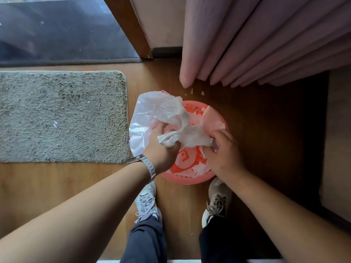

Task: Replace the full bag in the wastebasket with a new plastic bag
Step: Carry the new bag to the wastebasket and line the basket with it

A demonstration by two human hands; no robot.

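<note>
Both forearms reach down and forward over the pink wastebasket (191,179), which stands on the wooden floor (57,186) just ahead of the person's shoes. The left hand (161,147), a metal watch (147,165) on its wrist, is curled into a fist around the twisted handle of the white plastic bag (157,111), which billows over the basket's left rim. The right hand (224,149), knuckles up, pinches the bag's opposite edge inside the basket

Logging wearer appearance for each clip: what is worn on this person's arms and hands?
Both forearms are bare, with no sleeves and no gloves in view. The left hand has a silver metal link-band wristwatch at its wrist. The right hand shows no watch and no visible rings.
</note>
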